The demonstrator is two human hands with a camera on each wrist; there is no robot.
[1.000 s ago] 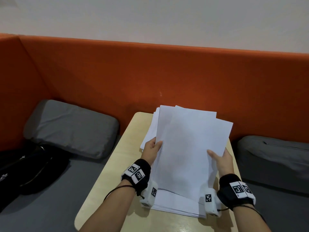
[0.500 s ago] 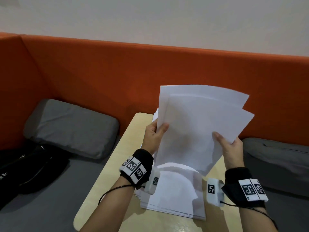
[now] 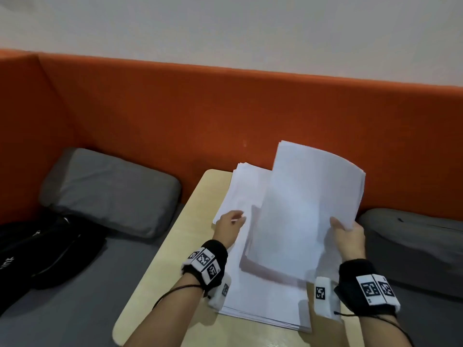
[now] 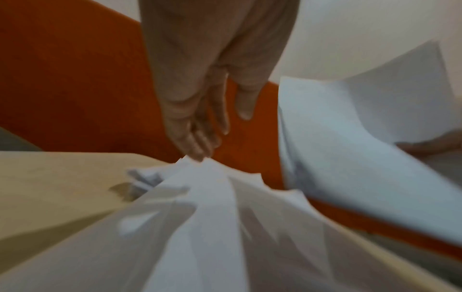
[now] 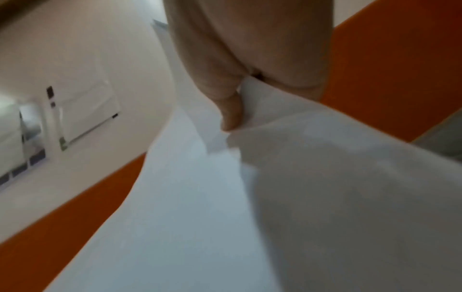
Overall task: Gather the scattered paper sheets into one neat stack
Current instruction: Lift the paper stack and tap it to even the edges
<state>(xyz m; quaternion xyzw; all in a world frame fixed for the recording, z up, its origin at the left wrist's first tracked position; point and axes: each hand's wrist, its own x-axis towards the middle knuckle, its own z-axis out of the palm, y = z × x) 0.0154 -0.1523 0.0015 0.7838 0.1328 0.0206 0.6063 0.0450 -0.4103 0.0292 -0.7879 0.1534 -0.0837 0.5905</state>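
A bundle of white sheets [image 3: 308, 209] is lifted off the table and tilted up, its top edge bowed. My right hand [image 3: 347, 234] pinches its lower right edge, thumb on the front face; the right wrist view shows the thumb [image 5: 232, 114] pressed on the bundle [image 5: 200, 197]. A loose, fanned pile of sheets [image 3: 250, 291] lies on the light wooden table [image 3: 175, 246]. My left hand [image 3: 230, 221] hangs over the pile's left side with relaxed fingers. In the left wrist view its fingertips [image 4: 197, 154] just meet a raised corner of the pile [image 4: 212, 217].
An orange padded backrest [image 3: 175, 108] rises right behind the table. A grey cushion [image 3: 110, 191] and a black bag [image 3: 37, 251] lie on the bench to the left. Another grey cushion [image 3: 413, 246] sits to the right.
My left hand has let go of the raised bundle and dropped onto the pile on the table. My right hand alone now holds the bundle, lower and further right.
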